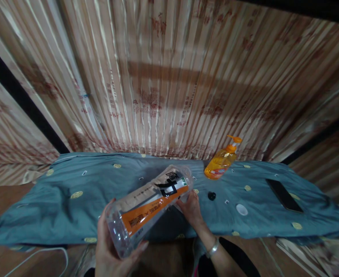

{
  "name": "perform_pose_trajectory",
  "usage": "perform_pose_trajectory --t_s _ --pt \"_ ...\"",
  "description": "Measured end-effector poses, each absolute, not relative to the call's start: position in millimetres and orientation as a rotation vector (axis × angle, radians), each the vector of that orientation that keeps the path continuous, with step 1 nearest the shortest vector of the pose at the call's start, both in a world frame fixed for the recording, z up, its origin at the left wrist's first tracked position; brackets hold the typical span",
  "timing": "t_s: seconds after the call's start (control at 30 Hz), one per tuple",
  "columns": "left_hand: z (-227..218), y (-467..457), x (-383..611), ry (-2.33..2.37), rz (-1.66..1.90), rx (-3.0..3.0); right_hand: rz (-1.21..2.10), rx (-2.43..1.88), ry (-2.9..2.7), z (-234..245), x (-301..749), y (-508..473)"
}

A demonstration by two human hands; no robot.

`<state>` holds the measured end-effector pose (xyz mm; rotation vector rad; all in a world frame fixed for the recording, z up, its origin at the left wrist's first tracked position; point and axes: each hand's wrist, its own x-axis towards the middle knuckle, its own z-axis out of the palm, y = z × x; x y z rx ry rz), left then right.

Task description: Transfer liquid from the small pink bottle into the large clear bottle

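Observation:
A large clear plastic bottle (155,204) with an orange, white and black printed label lies tilted across my hands, above the cloth. My left hand (112,246) cups its lower left end, thumb and fingers wrapped around it. Against the underside near the far right end is my right hand (190,207), its fingers partly hidden behind the bottle. A silver bracelet circles my right wrist. To the right of that hand, a small black object (211,196) and a round white lid-like piece (241,209) lie on the cloth.
A pump bottle (220,162) of orange liquid stands at the back right of the blue patterned cloth (57,207). A dark phone (284,195) lies farther right. Behind hangs a pleated curtain (158,92). A white cable (42,250) runs along the floor at lower left.

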<state>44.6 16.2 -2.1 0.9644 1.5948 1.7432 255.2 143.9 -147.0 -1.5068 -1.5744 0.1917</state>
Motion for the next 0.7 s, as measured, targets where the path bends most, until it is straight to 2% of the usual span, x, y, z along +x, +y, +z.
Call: perform_pose_trajectory --t_s 0.7 --pt "5.1 14.7 47.0 1.632 1.717 0.912 0.201 -1.538 -1.559 -143.2 255.4 141.9"
